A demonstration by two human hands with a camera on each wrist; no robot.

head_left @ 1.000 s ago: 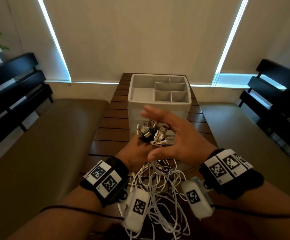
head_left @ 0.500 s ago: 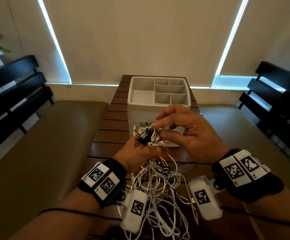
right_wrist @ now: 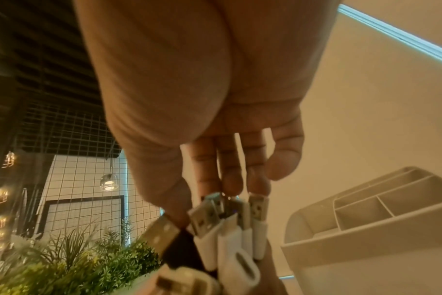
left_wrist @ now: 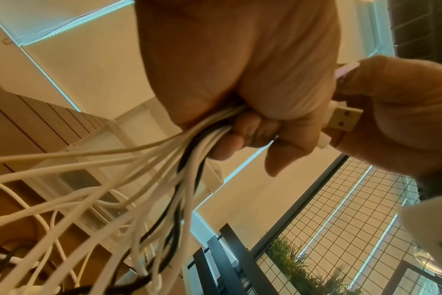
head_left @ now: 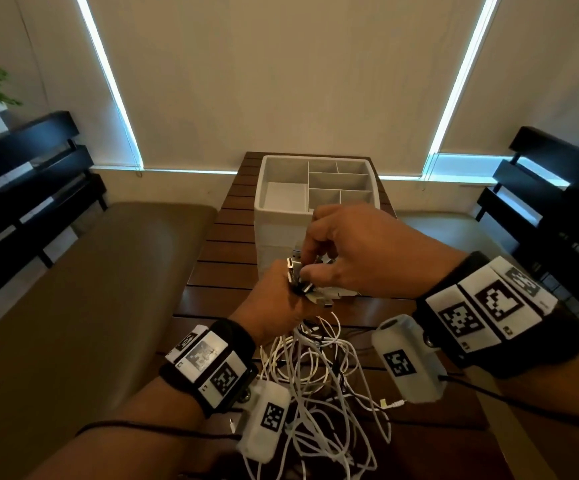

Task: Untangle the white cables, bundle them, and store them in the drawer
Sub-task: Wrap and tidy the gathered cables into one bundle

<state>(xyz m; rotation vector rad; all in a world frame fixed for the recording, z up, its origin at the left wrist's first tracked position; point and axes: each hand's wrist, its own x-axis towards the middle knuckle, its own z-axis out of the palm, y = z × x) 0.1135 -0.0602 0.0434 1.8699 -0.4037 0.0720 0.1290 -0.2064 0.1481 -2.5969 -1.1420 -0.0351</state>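
My left hand (head_left: 291, 292) grips several white cables, and at least one black one, just below their plugs (head_left: 295, 271), holding them upright above the table. The loose lengths hang down into a tangle (head_left: 319, 375) between my wrists. My right hand (head_left: 307, 263) comes over the top, thumb and fingertips pinching the plug ends. In the left wrist view the cables (left_wrist: 139, 169) fan out of my fist (left_wrist: 253, 79), and a USB plug (left_wrist: 343, 119) lies against my right hand (left_wrist: 404, 109). In the right wrist view my fingertips (right_wrist: 230, 185) touch the USB plugs (right_wrist: 227, 225).
A white organizer box (head_left: 281, 216) with open top compartments stands just behind my hands on the slatted wooden table (head_left: 225, 258); its front is hidden by them. Padded benches (head_left: 90, 289) flank the table. One cable end (head_left: 393, 403) lies on the table by my right wrist.
A second ago my right hand hovered open with spread fingers over the plugs. It has since come down and closed on them. My left hand has kept its grip on the bundle.
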